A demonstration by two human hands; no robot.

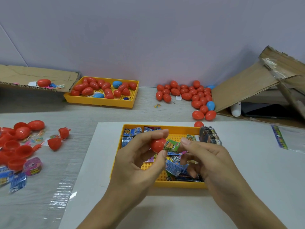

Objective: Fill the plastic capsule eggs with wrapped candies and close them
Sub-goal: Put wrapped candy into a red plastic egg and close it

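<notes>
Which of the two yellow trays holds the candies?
The near tray, right under both hands, holds wrapped candies. The far tray by the wall holds closed eggs, mostly red.

One head-worn wide-angle view looks forward and down, close over the near tray (165,184) toward the wall.

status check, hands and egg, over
Left hand grips red egg half. Right hand pinches green wrapped candy at its opening. Nothing in the way, over yellow tray.
</notes>
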